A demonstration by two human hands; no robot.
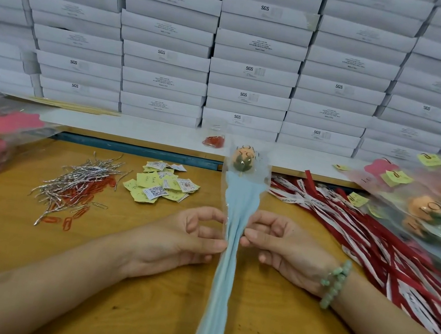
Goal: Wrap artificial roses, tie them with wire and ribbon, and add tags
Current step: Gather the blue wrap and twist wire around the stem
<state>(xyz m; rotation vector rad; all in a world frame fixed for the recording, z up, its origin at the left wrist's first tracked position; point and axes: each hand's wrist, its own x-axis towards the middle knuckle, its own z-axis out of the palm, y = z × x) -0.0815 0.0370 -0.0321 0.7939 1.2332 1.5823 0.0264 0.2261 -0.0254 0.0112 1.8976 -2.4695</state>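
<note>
Here left grip and right grip are pinching the wrapped rose mid-length, its axis running up-frame, wire ties lying centre-left

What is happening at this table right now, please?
A person is wrapping an artificial rose. The left hand and the right hand both pinch its blue wrap where it narrows below the flower, above the wooden table. No wire, ribbon or tag shows on it yet. The silver wire ties lie in a pile to the left with the yellow tags beside them. The red and white ribbons lie to the right, next to finished roses.
</note>
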